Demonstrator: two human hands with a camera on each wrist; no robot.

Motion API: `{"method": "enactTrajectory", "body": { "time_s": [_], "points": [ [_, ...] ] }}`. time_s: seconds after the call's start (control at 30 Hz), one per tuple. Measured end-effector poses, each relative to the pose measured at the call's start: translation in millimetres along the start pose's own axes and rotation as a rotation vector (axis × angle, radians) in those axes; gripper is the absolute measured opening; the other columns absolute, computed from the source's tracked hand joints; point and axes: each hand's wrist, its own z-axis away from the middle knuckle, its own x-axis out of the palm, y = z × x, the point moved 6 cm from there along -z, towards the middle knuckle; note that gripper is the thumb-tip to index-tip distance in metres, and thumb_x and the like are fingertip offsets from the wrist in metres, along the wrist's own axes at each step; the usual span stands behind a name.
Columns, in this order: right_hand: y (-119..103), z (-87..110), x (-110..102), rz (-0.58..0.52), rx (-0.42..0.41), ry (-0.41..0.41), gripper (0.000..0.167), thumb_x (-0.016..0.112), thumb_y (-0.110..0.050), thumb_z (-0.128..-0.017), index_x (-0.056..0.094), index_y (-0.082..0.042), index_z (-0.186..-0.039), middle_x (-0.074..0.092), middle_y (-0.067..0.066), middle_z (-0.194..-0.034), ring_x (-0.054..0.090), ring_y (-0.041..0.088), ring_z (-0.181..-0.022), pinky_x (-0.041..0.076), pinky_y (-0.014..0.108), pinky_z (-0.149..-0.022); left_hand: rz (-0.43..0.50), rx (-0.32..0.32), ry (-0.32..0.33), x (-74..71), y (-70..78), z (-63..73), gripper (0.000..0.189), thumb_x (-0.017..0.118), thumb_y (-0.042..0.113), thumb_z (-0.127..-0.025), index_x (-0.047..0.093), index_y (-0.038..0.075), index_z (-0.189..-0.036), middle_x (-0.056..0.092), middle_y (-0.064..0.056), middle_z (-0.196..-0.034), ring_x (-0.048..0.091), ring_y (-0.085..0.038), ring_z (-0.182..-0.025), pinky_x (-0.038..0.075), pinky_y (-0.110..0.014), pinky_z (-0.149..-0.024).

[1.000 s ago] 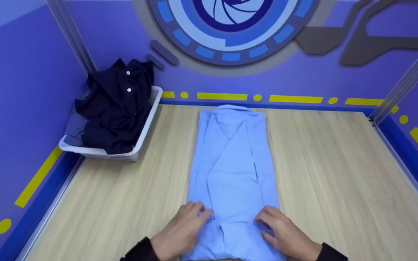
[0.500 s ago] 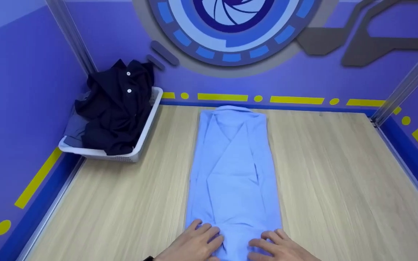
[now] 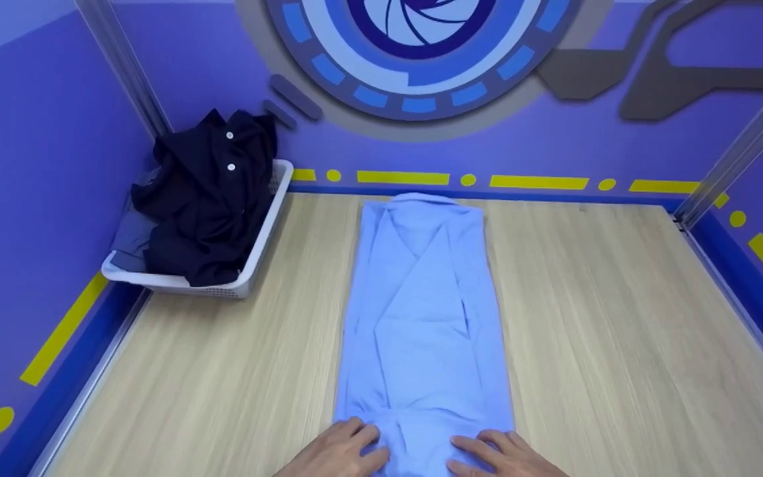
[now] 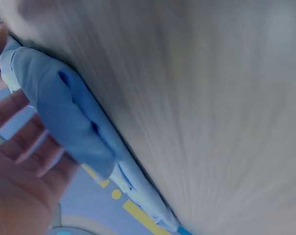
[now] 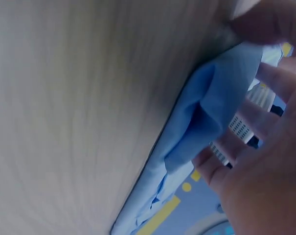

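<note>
A light blue shirt (image 3: 428, 358) lies in a long narrow strip on the table, collar at the far end. Its near end is turned up into a thick flap (image 4: 64, 107). My left hand (image 3: 343, 452) rests on the flap's left side, its fingers (image 4: 33, 139) fairly straight against the cloth and the thumb by the near edge. On the right side my right hand (image 3: 504, 456) lies in the same way, with extended fingers (image 5: 260, 115) along the flap and the thumb low near the tabletop. The shirt's near edge is out of the head view.
A white basket (image 3: 246, 281) holding dark garments (image 3: 206, 199) stands at the table's back left, against the blue-purple wall (image 3: 24, 172). Wood-grain tabletop (image 3: 607, 331) extends on both sides of the shirt, and a patterned wall (image 3: 520, 149) closes the back.
Both hands have slid down the shirt toward its near end. Over the last half second the left hand has shifted slightly left and down. The shirt's upper part lies as before.
</note>
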Motion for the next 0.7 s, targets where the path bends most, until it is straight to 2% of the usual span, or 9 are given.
{"method": "enactTrajectory", "body": {
  "time_s": [0.1,0.2,0.33,0.43,0.5,0.57,0.63,0.7],
  "points": [
    [-2.4,-1.2,1.9,0.034,0.021,-0.001,0.054,0.051,-0.059,-0.102,0.060,-0.024,-0.142,0.063,0.003,-0.134,0.056,0.015,-0.100,0.042,0.026,-0.071,-0.092,0.011,-0.010,3.3,3.0,-1.2,0.019,0.064,0.041,-0.093,0.064,0.022,-0.093,0.054,0.004,-0.087,0.044,-0.009,-0.071,0.035,-0.021,-0.061],
    [-3.2,-2.6,2.8,0.077,0.040,0.026,0.050,0.045,-0.058,-0.105,0.063,-0.023,-0.137,0.066,0.001,-0.129,0.058,0.016,-0.097,0.044,0.026,-0.069,-0.178,0.022,0.028,6.6,6.6,-3.9,0.018,0.061,0.038,-0.092,0.060,0.020,-0.090,0.050,0.004,-0.080,0.044,-0.010,-0.067,0.033,-0.022,-0.057],
    [-1.3,-5.6,1.1,0.119,0.065,0.072,0.053,0.038,-0.058,-0.107,0.070,-0.018,-0.126,0.070,0.000,-0.121,0.060,0.015,-0.092,0.045,0.026,-0.069,-0.172,-0.014,0.114,5.3,4.5,-5.3,0.017,0.059,0.032,-0.091,0.054,0.018,-0.084,0.046,0.005,-0.075,0.042,-0.009,-0.064,0.029,-0.019,-0.055],
    [0.8,-8.3,-1.0,0.132,0.068,0.080,0.058,0.038,-0.059,-0.107,0.073,-0.013,-0.118,0.072,0.001,-0.116,0.060,0.015,-0.090,0.045,0.026,-0.069,-0.075,-0.044,0.135,0.3,-0.4,-5.9,0.012,0.064,0.020,-0.086,0.054,0.018,-0.080,0.047,0.007,-0.074,0.040,-0.006,-0.065,0.029,-0.016,-0.057],
    [3.2,-9.6,-3.7,0.103,0.059,0.082,0.059,0.040,-0.058,-0.107,0.074,-0.011,-0.115,0.073,0.001,-0.113,0.059,0.013,-0.088,0.045,0.025,-0.070,0.006,-0.054,0.108,-3.4,-3.3,-6.7,0.016,0.070,0.011,-0.080,0.055,0.017,-0.078,0.048,0.008,-0.073,0.039,-0.004,-0.064,0.029,-0.013,-0.059],
    [6.4,-10.9,-8.4,0.022,0.044,0.075,0.049,0.051,-0.051,-0.105,0.076,-0.010,-0.111,0.075,0.001,-0.108,0.060,0.012,-0.088,0.044,0.022,-0.071,0.115,-0.065,0.048,-7.1,-5.2,-7.7,0.022,0.073,0.005,-0.073,0.055,0.017,-0.078,0.047,0.009,-0.072,0.036,-0.001,-0.064,0.027,-0.010,-0.060],
    [10.8,-12.5,-15.1,-0.109,0.036,0.061,0.031,0.062,-0.037,-0.101,0.076,-0.011,-0.106,0.075,-0.002,-0.101,0.060,0.008,-0.086,0.043,0.018,-0.072,0.246,-0.087,-0.037,-10.6,-6.0,-8.3,0.022,0.073,0.003,-0.072,0.058,0.016,-0.079,0.048,0.011,-0.072,0.036,0.002,-0.066,0.027,-0.006,-0.062],
    [15.0,-14.6,-23.2,-0.282,0.052,0.021,0.017,0.071,-0.026,-0.092,0.077,-0.013,-0.101,0.075,-0.007,-0.095,0.060,0.003,-0.085,0.042,0.013,-0.073,0.401,-0.128,-0.129,-13.8,-5.8,-8.7,0.013,0.070,0.007,-0.080,0.061,0.017,-0.083,0.049,0.014,-0.074,0.038,0.007,-0.069,0.029,-0.004,-0.064]
  ]
}}
